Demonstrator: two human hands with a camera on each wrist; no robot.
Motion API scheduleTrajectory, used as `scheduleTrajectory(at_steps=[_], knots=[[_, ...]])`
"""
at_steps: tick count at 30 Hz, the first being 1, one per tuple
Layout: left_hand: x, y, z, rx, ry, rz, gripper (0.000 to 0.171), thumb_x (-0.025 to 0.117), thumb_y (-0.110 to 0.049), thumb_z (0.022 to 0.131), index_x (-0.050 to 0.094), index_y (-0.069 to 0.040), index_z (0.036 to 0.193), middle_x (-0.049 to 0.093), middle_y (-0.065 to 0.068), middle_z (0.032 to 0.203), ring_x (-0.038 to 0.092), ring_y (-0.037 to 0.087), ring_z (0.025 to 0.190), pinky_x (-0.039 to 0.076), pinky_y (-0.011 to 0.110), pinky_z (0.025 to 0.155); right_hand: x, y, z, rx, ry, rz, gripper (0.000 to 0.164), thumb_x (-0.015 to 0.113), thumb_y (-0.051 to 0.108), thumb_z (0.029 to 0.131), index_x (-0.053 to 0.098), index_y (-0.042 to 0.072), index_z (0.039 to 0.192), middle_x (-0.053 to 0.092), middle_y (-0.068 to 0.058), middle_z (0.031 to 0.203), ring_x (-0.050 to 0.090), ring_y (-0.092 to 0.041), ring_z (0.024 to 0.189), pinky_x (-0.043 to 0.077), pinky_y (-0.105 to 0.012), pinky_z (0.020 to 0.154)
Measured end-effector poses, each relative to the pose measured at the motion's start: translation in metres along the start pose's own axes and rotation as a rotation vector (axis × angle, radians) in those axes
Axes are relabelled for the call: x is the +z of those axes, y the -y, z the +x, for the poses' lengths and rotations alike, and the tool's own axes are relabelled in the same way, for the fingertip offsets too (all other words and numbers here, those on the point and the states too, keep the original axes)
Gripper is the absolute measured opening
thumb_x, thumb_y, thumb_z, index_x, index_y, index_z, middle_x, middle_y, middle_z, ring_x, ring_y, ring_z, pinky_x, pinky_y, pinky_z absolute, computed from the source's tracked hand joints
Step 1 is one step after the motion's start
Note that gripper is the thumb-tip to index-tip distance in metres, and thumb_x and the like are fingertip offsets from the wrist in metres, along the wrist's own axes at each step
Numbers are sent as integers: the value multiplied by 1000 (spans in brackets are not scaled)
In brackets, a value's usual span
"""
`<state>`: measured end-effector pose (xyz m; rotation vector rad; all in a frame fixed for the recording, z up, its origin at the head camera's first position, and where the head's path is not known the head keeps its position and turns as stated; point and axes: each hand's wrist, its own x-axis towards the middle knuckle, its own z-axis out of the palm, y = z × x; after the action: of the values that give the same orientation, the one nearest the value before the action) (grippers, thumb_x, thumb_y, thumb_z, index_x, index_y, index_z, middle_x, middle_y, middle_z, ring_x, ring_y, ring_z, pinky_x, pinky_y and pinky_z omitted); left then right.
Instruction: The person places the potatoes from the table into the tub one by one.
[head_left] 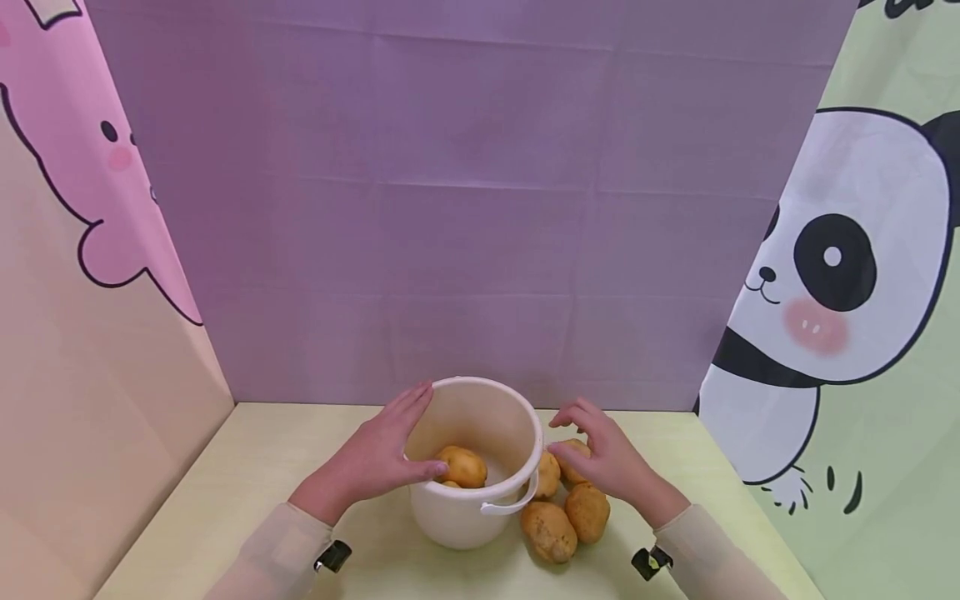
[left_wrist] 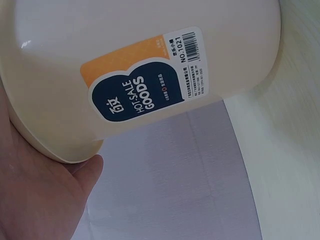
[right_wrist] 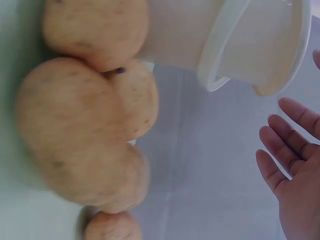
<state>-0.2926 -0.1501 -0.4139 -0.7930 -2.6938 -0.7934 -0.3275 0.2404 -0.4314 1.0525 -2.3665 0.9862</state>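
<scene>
A cream-white bucket (head_left: 465, 508) stands on the table, its mouth tilted toward the camera in the head view. Inside lies a potato (head_left: 462, 467), with part of another showing below it. My left hand (head_left: 375, 458) holds the bucket's left rim, the thumb over the front edge and the fingers along the far side. The label (left_wrist: 145, 75) on the bucket wall faces the left wrist camera. To the right of the bucket, my right hand (head_left: 603, 450) hovers over several loose potatoes (head_left: 549, 532), fingers relaxed and holding nothing. In the right wrist view its fingers spread beside the bucket rim.
The bucket's white handle (head_left: 513, 504) hangs down at its front right. A pale wooden table (head_left: 300, 454) carries everything. Behind it rises a purple cloth backdrop (head_left: 480, 233); printed panels with a pink animal (head_left: 75, 158) and a panda (head_left: 847, 250) flank the sides.
</scene>
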Motion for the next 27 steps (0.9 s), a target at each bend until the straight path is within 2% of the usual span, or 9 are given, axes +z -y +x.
scheduleTrajectory(at_steps=[5,12,16,19,23,27], knots=[[0,-1,0,-8,5,-1,120,78,-73,90,33,2,171,29,17,180,25,39,167,33,62,129,3,-9,-19,44,-11,-1,15,81,23,101,74,25,115,70,4,116,64,-17,108,57,-38,87],[0,-1,-1,-6,5,7,119,78,-72,90,33,3,171,29,17,180,25,39,167,32,62,129,10,-19,-42,50,-28,1,17,84,22,100,74,25,114,71,1,117,64,-26,104,58,-42,80],[0,-2,0,-7,6,0,119,78,-72,90,33,2,172,29,17,180,25,39,167,32,63,129,13,-22,-51,44,-27,3,18,85,19,99,75,22,114,70,-4,115,65,-28,103,60,-43,83],[0,-1,-1,-7,8,-1,119,78,-72,90,32,2,172,28,17,180,25,39,167,32,63,129,14,-23,-58,41,-25,1,19,85,18,99,76,15,116,69,-7,113,65,-29,103,62,-46,87],[0,-1,-1,-7,8,0,119,78,-72,91,32,2,172,28,16,181,25,40,167,32,63,129,17,-26,-66,69,-20,-32,22,85,19,99,76,8,116,68,-6,114,67,-28,104,62,-48,90],[0,-1,-1,-9,10,-1,119,78,-71,91,31,2,172,27,16,181,24,40,167,31,62,130,20,-31,-73,97,-14,-75,23,86,23,98,76,10,114,68,-1,113,66,-20,106,60,-43,92]])
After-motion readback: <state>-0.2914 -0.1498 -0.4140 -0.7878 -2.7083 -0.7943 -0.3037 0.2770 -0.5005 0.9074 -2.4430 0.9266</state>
